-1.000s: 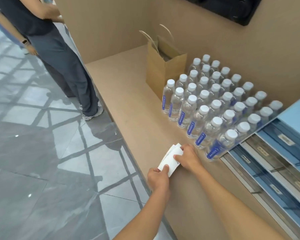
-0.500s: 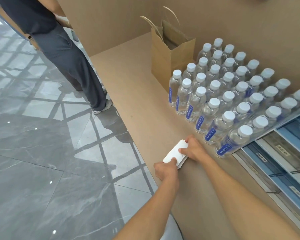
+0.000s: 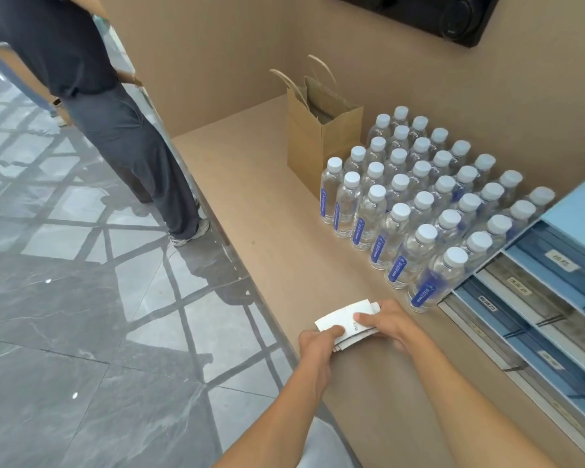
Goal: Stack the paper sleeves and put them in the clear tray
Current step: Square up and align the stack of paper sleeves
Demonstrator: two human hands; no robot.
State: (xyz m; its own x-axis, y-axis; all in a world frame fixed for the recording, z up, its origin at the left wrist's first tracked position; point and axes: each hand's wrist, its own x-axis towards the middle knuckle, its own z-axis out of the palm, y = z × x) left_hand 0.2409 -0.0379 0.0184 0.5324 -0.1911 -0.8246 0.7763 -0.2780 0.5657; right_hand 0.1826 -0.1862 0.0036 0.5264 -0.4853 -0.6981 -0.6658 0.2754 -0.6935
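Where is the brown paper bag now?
The brown paper bag stands upright at the far end of the counter, just behind the water bottles.

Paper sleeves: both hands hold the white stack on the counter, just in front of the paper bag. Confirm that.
Not quite. The head view shows both hands, left hand and right hand, holding the paper sleeves on the counter, but just in front of the water bottles; the paper bag stands farther back.
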